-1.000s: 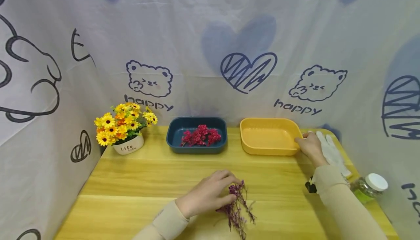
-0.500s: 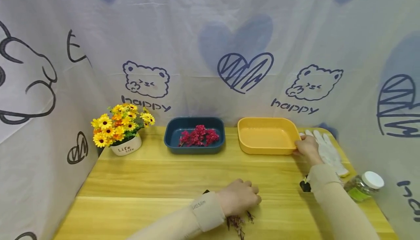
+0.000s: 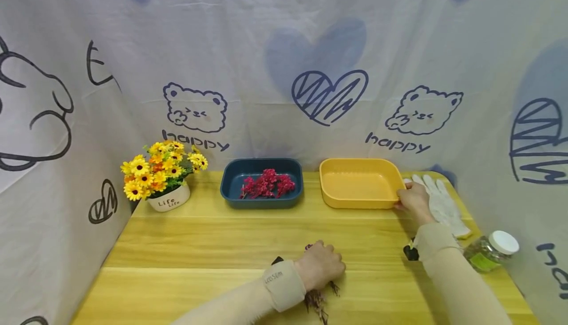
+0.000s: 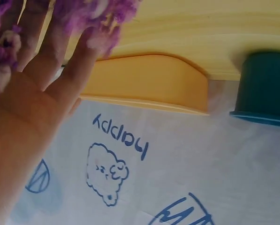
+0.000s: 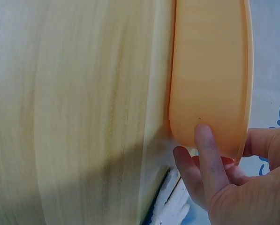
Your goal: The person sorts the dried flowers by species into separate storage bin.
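Note:
My left hand (image 3: 320, 266) is curled over a small bunch of dried purple flowers (image 3: 316, 301) above the middle front of the table and holds it. Thin stems stick out on the near side of the hand, and a purple tip shows beyond it. The left wrist view has the purple blossoms (image 4: 95, 14) against the fingers, though the thumb is hidden. My right hand (image 3: 414, 201) grips the right end of a yellow plastic tray (image 3: 359, 203) at the back right. One finger (image 5: 206, 145) lies along its outer wall in the right wrist view.
Left of the yellow tray stands a dark blue tray (image 3: 262, 204) with red flowers (image 3: 267, 183). Farther left is a white pot (image 3: 168, 199) of yellow flowers. White gloves (image 3: 443, 206), a small black object (image 3: 410, 252) and a white-lidded jar (image 3: 492, 251) are on the right.
My left hand has moved right and turned over the purple flowers, taking hold of them, then shifted slightly left. My right hand has stayed at the yellow tray's end.

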`<state>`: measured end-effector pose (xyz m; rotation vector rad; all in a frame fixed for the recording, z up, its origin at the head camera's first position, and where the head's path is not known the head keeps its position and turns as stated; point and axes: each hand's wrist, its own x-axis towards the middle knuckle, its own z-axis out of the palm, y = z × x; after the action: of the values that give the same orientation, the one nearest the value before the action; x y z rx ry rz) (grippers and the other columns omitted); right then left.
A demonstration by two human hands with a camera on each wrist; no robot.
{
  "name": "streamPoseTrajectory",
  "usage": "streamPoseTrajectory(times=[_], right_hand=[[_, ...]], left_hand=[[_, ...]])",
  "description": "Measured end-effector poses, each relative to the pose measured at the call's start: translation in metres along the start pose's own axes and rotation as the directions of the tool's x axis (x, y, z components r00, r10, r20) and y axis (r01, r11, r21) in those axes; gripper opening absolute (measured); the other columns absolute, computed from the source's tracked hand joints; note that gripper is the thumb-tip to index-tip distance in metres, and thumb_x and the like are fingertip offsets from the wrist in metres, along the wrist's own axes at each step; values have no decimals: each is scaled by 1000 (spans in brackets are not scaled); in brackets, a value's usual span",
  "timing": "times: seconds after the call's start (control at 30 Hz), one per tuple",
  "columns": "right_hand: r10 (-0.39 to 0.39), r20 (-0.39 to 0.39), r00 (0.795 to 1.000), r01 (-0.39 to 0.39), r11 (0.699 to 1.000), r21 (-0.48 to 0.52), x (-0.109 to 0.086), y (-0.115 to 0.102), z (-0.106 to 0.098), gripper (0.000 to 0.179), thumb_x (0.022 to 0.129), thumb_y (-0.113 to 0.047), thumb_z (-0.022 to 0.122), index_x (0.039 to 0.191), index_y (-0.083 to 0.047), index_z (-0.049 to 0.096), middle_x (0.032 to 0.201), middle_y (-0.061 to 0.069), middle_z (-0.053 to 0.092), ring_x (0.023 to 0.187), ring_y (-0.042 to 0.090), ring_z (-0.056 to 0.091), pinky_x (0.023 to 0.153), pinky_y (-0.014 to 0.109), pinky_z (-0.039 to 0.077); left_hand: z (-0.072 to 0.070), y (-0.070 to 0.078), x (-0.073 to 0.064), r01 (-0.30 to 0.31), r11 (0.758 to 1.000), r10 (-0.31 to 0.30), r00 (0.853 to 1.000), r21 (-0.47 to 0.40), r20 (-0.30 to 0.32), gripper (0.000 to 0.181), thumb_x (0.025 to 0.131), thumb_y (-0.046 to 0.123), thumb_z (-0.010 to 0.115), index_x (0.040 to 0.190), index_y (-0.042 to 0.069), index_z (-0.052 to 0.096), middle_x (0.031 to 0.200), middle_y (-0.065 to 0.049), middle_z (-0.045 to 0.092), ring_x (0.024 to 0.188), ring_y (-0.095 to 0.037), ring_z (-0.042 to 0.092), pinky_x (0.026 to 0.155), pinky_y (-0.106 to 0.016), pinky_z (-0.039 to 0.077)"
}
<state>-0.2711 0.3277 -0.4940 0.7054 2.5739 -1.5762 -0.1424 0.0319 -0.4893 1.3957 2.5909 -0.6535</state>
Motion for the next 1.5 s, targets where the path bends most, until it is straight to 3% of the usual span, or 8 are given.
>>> streamPoseTrajectory(times=[0.17,0.3,0.43,0.77,1.1,1.2,1.33,1.5], right_hand=[[-7,-7,1000,7,1000,-22,-3,0,1,49,96,-4,50,140,16,50,106,24,61,51,5,65,57,26,64],[3,-9,1000,-3,1000,-25,-3,1,1,52,97,-4,51,145,15,48,118,30,60,52,4,64,57,24,63],[9,-11,1000,-9,1000,-7,-3,3,4,55,97,-4,52,148,15,46,123,32,60,51,3,63,55,22,62],[6,34,999,-7,999,40,-7,5,3,62,97,-4,53,153,17,36,121,33,61,52,4,65,56,22,62],[23,44,999,-26,998,58,-11,5,1,61,97,-3,52,154,14,38,109,23,65,55,5,65,59,23,63],[23,44,999,-25,998,59,-12,4,0,60,97,-3,52,153,14,39,114,26,65,56,5,65,60,23,63],[22,51,998,-25,997,66,-13,4,0,60,98,-3,52,153,15,38,115,28,65,57,6,67,61,24,63],[12,54,998,-16,997,73,-14,6,-1,59,99,-3,53,153,15,38,116,28,65,59,6,68,64,25,64]], left_hand=[[-5,-10,-3,-38,998,33,993,-46,-115,31,98,27,75,125,42,71,119,19,73,103,-5,68,89,-26,56],[-10,-21,-2,-84,990,53,968,-117,-245,29,100,15,71,123,32,72,116,13,74,98,-5,70,83,-20,58],[-18,-38,0,-131,954,22,928,-270,-372,22,98,11,72,115,24,73,110,8,75,94,-5,72,77,-14,59],[-34,-96,9,-108,842,-225,819,-528,-527,25,96,21,78,121,22,75,108,6,78,96,-8,72,77,-20,59],[-34,-127,52,-114,853,-278,727,-509,-628,9,95,16,78,102,21,79,108,5,76,103,-15,66,91,-27,58],[-31,-129,68,-59,895,-266,726,-443,-634,7,96,17,77,101,22,79,107,6,74,103,-15,64,91,-25,57],[-27,-130,86,43,944,-243,760,-327,-602,12,101,14,71,102,23,79,107,6,73,102,-14,63,88,-24,57],[-18,-134,103,86,965,-215,796,-246,-566,23,104,5,62,102,22,77,106,4,69,102,-16,60,83,-26,57]])
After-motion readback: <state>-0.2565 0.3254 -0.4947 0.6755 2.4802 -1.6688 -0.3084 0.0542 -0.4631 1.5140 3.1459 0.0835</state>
